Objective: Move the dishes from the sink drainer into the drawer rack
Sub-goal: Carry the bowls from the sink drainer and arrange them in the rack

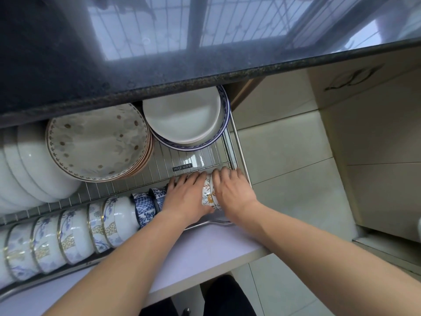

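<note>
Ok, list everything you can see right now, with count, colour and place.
orange-flowered white ceramic bowl: one, on its side, front right of rack, between both hands
wire drawer rack: one, steel, pulled out under counter
blue-patterned white bowls: a row, count unclear, front left
brown-dotted cream plates: a stack, rear middle
plain white plate: one, on blue-rimmed plate, rear right
plain white bowls: several, far left
dark speckled countertop: above
left hand: on bowl
right hand: on bowl
</note>
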